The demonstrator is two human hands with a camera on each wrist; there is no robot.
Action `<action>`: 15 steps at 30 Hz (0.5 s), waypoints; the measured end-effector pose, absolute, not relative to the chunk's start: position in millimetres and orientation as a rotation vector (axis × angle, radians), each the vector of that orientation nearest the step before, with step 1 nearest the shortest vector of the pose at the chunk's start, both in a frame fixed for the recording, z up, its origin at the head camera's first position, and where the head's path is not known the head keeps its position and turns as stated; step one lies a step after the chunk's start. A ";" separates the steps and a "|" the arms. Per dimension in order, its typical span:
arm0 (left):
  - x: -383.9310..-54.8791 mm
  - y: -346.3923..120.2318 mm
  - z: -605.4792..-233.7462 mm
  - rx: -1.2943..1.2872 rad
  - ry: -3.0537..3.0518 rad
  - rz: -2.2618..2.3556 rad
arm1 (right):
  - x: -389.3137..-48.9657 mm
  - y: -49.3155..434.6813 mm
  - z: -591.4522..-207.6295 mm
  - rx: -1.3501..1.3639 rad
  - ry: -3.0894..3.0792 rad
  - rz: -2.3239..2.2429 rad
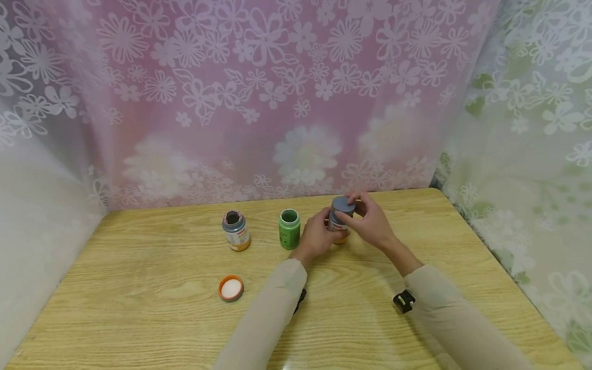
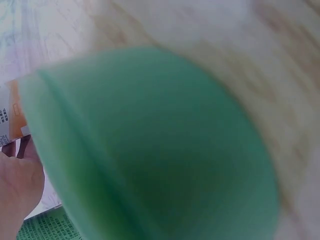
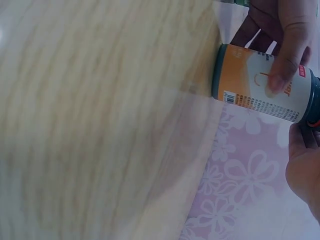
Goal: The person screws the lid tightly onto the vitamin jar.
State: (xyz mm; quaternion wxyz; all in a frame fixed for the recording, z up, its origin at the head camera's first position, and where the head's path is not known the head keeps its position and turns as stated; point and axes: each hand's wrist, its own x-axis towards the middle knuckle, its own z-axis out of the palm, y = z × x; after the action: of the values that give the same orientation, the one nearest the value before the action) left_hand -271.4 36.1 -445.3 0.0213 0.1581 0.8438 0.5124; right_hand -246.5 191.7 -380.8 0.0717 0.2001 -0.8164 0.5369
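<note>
At the right of the head view, my left hand (image 1: 318, 237) grips the body of a supplement bottle (image 1: 338, 226) with a white and orange label. The thumb of the left hand lies across that label in the right wrist view, on the same bottle (image 3: 240, 75). My right hand (image 1: 372, 223) pinches a grey lid (image 1: 343, 204) at the bottle's mouth, thumb and fingers on its rim. A sliver of orange shows by the lid in the right wrist view; whether the lid is seated cannot be told. Beside the left hand stands an uncapped green bottle (image 1: 289, 234), large in the left wrist view.
Another grey bottle (image 1: 237, 234) stands uncapped at the left, torn seal around its mouth. In front of it a lid (image 1: 230, 288) lies upturned, its orange rim and white liner showing. Floral curtains (image 1: 259, 154) hang behind and beside the wooden table (image 1: 152, 288).
</note>
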 end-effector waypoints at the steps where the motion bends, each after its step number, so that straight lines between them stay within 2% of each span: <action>1: -271.2 35.8 -445.6 0.492 2.621 1.585 | -246.1 191.1 -381.7 0.606 -2.446 1.616; 15: -272.9 35.6 -447.6 0.492 2.631 1.585 | -243.2 190.7 -389.9 0.645 -2.401 1.572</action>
State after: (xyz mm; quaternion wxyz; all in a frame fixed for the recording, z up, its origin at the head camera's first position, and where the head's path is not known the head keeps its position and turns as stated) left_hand -272.9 35.6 -447.6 0.0154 0.1580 0.8457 0.5095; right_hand -243.2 190.7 -389.9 0.0997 0.2181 -0.8123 0.5317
